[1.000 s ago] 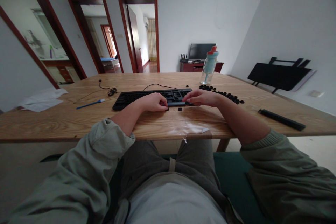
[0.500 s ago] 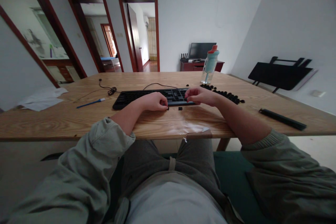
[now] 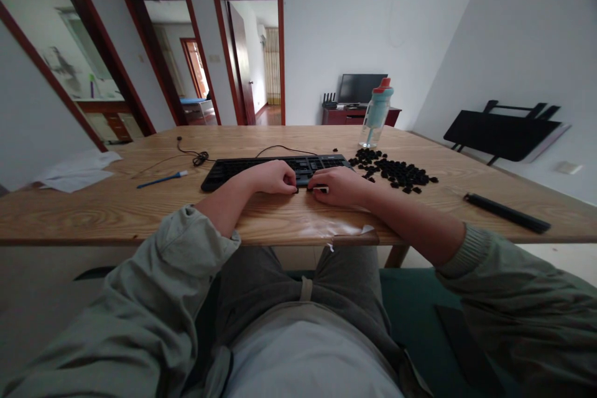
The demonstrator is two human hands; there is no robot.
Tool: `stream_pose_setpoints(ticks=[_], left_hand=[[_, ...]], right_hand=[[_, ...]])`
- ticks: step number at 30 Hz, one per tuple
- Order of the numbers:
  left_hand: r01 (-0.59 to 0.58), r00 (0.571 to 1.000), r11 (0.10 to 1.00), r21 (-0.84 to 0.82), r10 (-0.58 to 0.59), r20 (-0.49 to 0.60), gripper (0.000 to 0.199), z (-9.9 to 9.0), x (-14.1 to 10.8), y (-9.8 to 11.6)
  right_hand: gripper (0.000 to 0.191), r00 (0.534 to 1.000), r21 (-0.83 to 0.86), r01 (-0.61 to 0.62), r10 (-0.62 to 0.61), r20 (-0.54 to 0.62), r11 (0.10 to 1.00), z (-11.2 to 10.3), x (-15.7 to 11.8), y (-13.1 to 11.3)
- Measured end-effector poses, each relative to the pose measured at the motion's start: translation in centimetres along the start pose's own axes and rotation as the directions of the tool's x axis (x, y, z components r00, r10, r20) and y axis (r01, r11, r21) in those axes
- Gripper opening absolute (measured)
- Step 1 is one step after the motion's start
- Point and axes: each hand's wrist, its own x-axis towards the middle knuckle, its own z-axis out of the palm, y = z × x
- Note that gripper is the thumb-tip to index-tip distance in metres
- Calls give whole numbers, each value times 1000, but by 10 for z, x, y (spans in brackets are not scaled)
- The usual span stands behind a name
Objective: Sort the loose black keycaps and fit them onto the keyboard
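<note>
A black keyboard (image 3: 218, 175) lies on the wooden table in front of me, partly covered by both hands. Several of its key places on the right side look bare. My left hand (image 3: 275, 178) rests at the keyboard's front edge, thumb and fingertips pinched on a small black keycap (image 3: 297, 191). Just to the right, my right hand (image 3: 342, 186) is closed at the front edge, its thumb and forefinger around another small black keycap (image 3: 310, 189), mostly hidden by the fingers. A spread pile of loose black keycaps (image 3: 403, 173) lies beyond my right hand.
A clear bottle (image 3: 374, 117) with a red and teal top stands behind the pile. On the left lie a slim blue brush (image 3: 161, 180), a coiled cable (image 3: 200, 158) and white paper (image 3: 79, 171). A long black strip (image 3: 508, 213) lies at the right.
My right hand has moved left and down from over the keyboard to the keycap on the table at its front edge. My left hand stays nearly still.
</note>
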Motion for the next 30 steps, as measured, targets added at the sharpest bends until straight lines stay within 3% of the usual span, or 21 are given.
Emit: stream_pose_setpoints(ticks=[12, 20, 24, 26, 27, 30], left_hand=[[-42, 999, 999, -20, 42, -15, 20, 5, 5, -8], [-36, 999, 999, -23, 36, -4, 22, 4, 4, -7], [-39, 999, 999, -32, 39, -1, 23, 5, 5, -9], [-34, 999, 999, -31, 34, -2, 23, 6, 6, -11], [-33, 999, 999, -30, 33, -3, 23, 6, 6, -11], [-44, 999, 999, -29, 44, -4, 24, 7, 7, -13]], right_hand=[[25, 1000, 96, 24, -26, 18, 995, 2, 2, 0], [26, 998, 114, 29, -23, -59, 993, 5, 0, 0], [29, 991, 160, 18, 4, -136, 987, -3, 0, 8], [29, 957, 203, -108, 157, -245, 973, -14, -5, 27], [30, 913, 230, -205, 271, -306, 951, -20, -9, 40], [34, 721, 283, -509, 582, -377, 813, -37, -31, 85]])
